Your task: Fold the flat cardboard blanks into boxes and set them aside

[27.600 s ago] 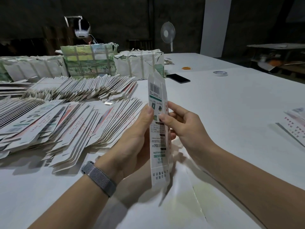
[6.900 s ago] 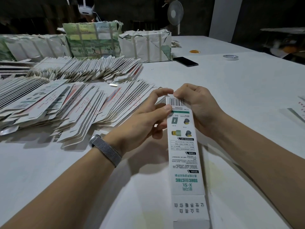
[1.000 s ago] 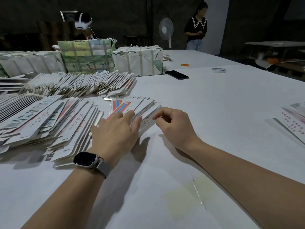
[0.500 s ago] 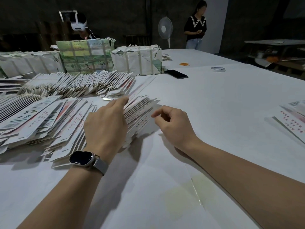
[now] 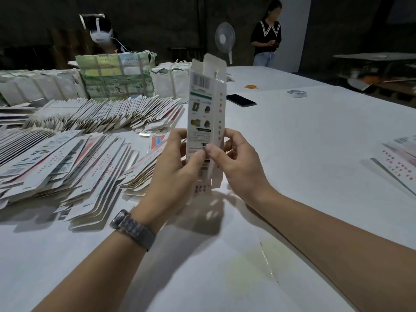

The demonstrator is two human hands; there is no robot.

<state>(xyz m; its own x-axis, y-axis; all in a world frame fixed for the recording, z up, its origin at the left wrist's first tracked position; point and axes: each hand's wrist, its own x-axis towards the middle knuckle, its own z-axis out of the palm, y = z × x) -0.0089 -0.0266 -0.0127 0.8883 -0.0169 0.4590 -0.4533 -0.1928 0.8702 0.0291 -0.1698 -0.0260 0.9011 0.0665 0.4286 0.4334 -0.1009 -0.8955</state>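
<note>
- Head view is showing my left hand [image 5: 177, 174] and my right hand [image 5: 238, 163] holding one cardboard blank [image 5: 203, 118] upright above the white table [image 5: 315, 154], in front of me.
- Both hands are gripping its lower half, left thumb and right thumb meeting on the printed face, the other fingers wrapping behind.
- It is opening into a narrow tube, with the barcode near the top and the top flaps standing open; the lower end is blurring.
- Fanned piles of flat blanks [image 5: 74, 158] are lying to my left, with another row [image 5: 108, 113] farther back.
- Wrapped bundles [image 5: 117, 75] are standing behind those rows.
- More printed blanks [image 5: 398, 158] are sitting at the right edge.
- I am wearing a watch [image 5: 132, 228] on my left wrist.
- Across the table, a phone [image 5: 240, 100] and a tape roll [image 5: 297, 93] are lying well apart.
</note>
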